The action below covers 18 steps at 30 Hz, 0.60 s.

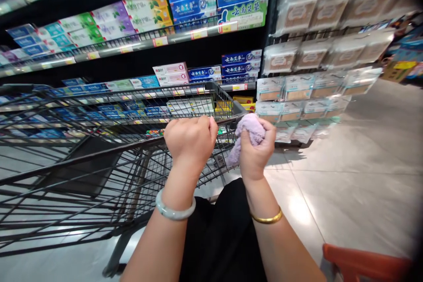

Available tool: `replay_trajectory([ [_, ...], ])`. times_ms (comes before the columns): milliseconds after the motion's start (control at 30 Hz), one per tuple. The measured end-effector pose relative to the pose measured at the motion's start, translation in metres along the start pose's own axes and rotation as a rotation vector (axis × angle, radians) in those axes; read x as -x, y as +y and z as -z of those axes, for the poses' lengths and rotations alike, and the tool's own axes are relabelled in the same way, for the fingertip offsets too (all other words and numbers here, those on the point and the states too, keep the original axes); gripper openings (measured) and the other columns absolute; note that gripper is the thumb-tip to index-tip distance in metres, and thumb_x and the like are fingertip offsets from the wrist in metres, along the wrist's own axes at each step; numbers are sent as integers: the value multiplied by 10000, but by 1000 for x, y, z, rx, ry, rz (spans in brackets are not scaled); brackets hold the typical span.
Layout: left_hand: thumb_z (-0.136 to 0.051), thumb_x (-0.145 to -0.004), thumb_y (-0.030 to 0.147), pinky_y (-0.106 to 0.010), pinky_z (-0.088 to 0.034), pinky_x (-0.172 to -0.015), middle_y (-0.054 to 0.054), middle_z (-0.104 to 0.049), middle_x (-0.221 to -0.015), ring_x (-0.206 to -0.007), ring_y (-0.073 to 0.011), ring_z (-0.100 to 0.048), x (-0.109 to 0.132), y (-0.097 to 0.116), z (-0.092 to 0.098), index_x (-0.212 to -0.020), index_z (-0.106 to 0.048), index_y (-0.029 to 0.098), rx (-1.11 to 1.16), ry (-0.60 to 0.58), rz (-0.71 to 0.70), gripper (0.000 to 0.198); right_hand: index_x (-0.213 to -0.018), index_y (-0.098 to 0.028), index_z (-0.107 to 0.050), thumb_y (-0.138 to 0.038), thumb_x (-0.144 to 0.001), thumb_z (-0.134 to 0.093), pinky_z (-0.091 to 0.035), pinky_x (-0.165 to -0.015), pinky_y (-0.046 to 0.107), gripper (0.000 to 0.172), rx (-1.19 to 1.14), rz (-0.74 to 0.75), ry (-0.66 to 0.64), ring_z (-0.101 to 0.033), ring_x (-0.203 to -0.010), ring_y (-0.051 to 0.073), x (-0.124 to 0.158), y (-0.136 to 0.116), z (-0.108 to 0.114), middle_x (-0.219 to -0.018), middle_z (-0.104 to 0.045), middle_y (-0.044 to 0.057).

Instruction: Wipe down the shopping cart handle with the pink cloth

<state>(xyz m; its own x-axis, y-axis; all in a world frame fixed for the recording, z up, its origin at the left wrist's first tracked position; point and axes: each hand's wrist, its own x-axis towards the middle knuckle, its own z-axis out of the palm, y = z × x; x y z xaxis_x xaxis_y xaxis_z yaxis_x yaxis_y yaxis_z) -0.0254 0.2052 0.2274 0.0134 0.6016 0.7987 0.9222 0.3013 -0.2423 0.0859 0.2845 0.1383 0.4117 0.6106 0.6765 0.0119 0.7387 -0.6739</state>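
Note:
My left hand point(190, 141) is closed around the dark top rail of a shopping cart point(139, 141), knuckles up and fingers wrapped over it. A light purple cloth point(250, 128) is bunched in my right hand point(257, 150), pinched between thumb and fingers. One end of the cloth hangs down on the left side of that hand. The cloth lies against the front corner of the cart's rail, partly covering it. The wire basket of the cart stretches away to the left, with a dark flap panel point(82, 165) inside it.
Shelves point(158, 42) of boxed toothpaste point(191, 4) stand behind the cart. Packets hang on hooks point(297, 13) at the right. Tiled floor point(357, 158) spreads to the right, with an orange object point(363, 262) at the lower right edge.

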Motion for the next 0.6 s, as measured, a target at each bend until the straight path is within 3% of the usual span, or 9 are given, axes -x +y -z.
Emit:
replay_trajectory([
  [167,-412,-1028,349,-386,-230,-649,-61,-681,-617,-633,-235,-619,0,-1,-1,-648,-626,213,-7,5,4,457,-1170,-236,-621,-282,-854,-727,-518,-1049,463,336,-47,116,-181,-647,-1153,235,11,-15,-5,-1170,-673,81],
  [400,-411,-1033,341,-388,-227,-640,-44,-666,-602,-615,-223,-608,1,-1,0,-641,-616,218,-5,5,-5,459,-1106,-207,-615,-274,-820,-721,-536,-974,377,312,-35,-181,75,-669,-1020,182,-7,4,2,-1102,-679,34],
  [467,-413,-1030,337,-388,-234,-642,-46,-671,-608,-621,-227,-611,1,-1,0,-637,-616,218,-7,13,4,458,-1112,-212,-620,-266,-825,-723,-529,-1000,399,310,-32,-149,44,-666,-1052,195,-3,-1,1,-1115,-678,44],
  [600,-418,-1027,339,-388,-239,-651,-59,-685,-624,-639,-238,-622,1,0,1,-653,-635,215,-11,1,11,450,-1165,-236,-620,-266,-851,-731,-514,-1051,449,334,-83,65,-167,-651,-1147,228,13,-18,-5,-1170,-670,72],
])
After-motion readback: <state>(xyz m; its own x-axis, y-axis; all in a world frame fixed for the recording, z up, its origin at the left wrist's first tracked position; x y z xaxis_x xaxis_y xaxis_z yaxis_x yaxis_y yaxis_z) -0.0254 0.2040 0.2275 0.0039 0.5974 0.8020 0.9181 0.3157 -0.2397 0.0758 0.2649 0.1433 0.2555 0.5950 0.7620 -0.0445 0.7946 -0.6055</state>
